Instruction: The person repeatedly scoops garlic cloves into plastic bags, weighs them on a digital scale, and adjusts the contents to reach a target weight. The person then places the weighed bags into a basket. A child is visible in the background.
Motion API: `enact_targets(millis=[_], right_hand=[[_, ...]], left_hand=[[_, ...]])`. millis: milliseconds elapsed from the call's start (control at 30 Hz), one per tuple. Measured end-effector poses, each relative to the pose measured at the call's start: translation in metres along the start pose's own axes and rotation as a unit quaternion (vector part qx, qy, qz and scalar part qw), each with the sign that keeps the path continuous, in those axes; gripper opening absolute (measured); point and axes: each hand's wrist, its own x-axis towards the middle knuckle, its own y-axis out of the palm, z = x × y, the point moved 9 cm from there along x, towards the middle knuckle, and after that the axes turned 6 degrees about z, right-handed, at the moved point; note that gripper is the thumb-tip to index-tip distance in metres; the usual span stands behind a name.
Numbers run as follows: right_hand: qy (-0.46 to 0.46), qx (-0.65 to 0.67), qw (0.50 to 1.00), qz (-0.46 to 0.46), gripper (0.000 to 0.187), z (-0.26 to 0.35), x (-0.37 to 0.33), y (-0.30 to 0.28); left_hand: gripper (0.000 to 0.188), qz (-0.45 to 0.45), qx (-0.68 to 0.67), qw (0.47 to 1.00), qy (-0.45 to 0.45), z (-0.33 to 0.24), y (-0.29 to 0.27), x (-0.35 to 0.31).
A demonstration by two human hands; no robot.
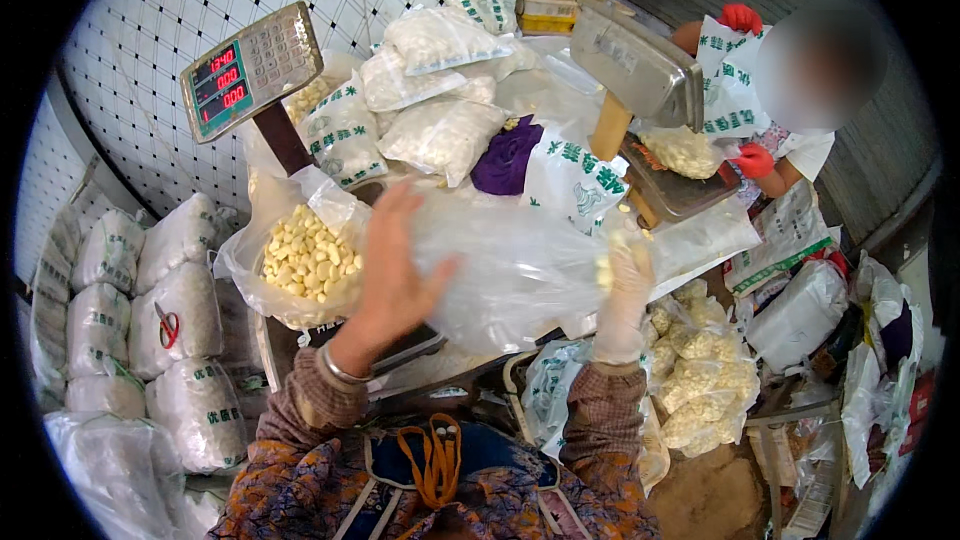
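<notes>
My left hand [392, 265], bare, is at frame centre-left: fingers spread, not clenched, motion-blurred beside the clear plastic bag [500, 265]. Can't tell if it touches. Bag spans mid-frame. My right hand [624, 300], in a translucent glove, is at the bag's right end; something pale at the fingertips, too blurred to confirm a grip. Left of centre: open bag of peeled garlic cloves [312, 252], below the scale display [250, 72]. Filled bags [445, 90] piled upper centre, purple cloth [505, 160] just beside. Red-handled scissors [168, 328] on packed bags [176, 310], left. Upper right: co-worker's red gloves [741, 18] at a printed bag [718, 62].
</notes>
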Motion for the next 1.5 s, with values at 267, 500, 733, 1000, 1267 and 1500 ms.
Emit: enact_targets(millis=[267,500,733,1000,1267,1500], right_hand=[[-0.153,-0.626,0.732,0.221,0.028,-0.019,0.026,0.061],[-0.04,-0.637,0.719,0.274,0.047,-0.068,0.034,-0.002],[-0.29,-0.379,0.862,0.173,0.041,0.034,-0.005,0.063],[-0.11,-0.488,0.775,0.385,0.025,-0.136,-0.021,0.141],[-0.236,-0.333,0.805,0.43,0.027,0.026,-0.051,0.211],[-0.369,-0.509,0.599,0.496,0.028,-0.054,-0.102,0.397]], left_hand=[[0.024,0.181,0.16,0.97,0.041,0.047,0.061,0.054],[0.024,0.3,-0.197,0.885,-0.296,0.145,0.091,0.018],[0.065,0.203,-0.001,0.968,-0.144,0.139,0.129,0.064],[0.094,0.254,0.127,0.956,-0.073,0.078,0.131,0.034],[0.011,0.026,0.076,0.98,-0.182,0.103,-0.09,-0.042],[0.033,0.321,0.202,0.892,-0.246,0.169,-0.089,-0.114]])
